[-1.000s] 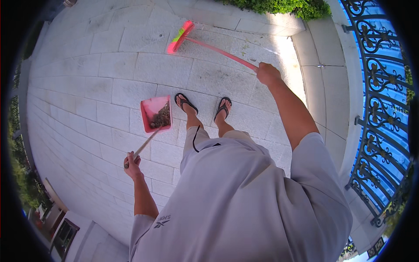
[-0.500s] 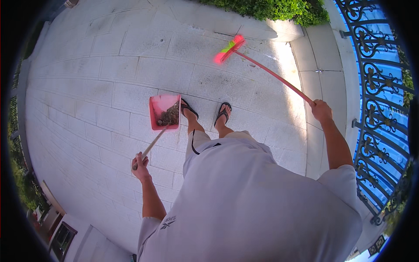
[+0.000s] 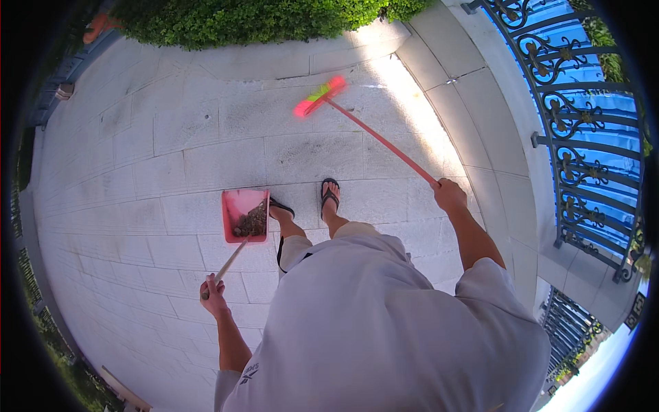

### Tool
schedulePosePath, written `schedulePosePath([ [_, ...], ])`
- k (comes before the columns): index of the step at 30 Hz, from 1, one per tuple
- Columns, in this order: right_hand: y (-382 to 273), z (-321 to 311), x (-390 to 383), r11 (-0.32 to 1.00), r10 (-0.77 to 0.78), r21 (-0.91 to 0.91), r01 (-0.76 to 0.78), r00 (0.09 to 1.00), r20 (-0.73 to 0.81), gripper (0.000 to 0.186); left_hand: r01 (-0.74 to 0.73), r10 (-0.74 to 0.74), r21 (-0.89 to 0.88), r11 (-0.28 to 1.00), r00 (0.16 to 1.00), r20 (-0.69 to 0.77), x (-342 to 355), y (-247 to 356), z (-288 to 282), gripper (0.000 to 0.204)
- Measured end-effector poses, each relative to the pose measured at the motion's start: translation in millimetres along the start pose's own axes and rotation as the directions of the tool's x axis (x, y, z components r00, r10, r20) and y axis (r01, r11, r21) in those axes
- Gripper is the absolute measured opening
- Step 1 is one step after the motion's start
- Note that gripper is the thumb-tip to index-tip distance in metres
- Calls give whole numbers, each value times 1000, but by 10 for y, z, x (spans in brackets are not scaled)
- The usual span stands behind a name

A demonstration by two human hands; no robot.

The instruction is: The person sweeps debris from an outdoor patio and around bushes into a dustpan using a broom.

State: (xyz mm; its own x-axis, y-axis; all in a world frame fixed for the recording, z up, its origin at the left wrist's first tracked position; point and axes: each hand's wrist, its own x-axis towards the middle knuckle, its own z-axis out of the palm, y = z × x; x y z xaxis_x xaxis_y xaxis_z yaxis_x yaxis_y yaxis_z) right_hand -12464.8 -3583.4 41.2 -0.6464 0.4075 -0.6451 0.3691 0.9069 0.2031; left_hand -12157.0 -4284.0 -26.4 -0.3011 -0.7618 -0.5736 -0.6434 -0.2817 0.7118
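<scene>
Count: one broom (image 3: 374, 134), one dustpan (image 3: 244, 215), two sandals | your right hand (image 3: 449, 194) grips the broom's red handle, pink-green head blurred on the paving near the hedge (image 3: 261, 20) | your left hand (image 3: 214, 294) grips the pink dustpan's wooden handle, debris inside, beside your left foot
</scene>
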Motion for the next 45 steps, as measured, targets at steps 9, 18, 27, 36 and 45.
schedulePosePath([
  [9, 467, 248, 245, 584, 110, 798, -149, 988, 104, 37, -41, 40, 23, 999, 999, 33, -242, 242, 380, 41],
  [18, -2737, -540, 1618, -136, 167, 988, -77, 981, 100, 19, -46, 46, 11, 999, 998, 45, -487, 552, 409, 44],
  [27, -2522, -338, 1691, 708, 37, 705, -52, 999, 37, 24, -38, 28, 87, 995, 994, 109, -612, 729, 866, 36],
  [36, -834, -57, 100, 318, 86, 943, -100, 993, 76, 22, -92, 57, 130, 987, 967, 247, -299, 707, 930, 31],
  [45, -1772, -98, 764, 828, -65, 560, 36, 997, 31, 24, -195, 126, 172, 966, 930, 345, -366, 932, 1116, 27],
])
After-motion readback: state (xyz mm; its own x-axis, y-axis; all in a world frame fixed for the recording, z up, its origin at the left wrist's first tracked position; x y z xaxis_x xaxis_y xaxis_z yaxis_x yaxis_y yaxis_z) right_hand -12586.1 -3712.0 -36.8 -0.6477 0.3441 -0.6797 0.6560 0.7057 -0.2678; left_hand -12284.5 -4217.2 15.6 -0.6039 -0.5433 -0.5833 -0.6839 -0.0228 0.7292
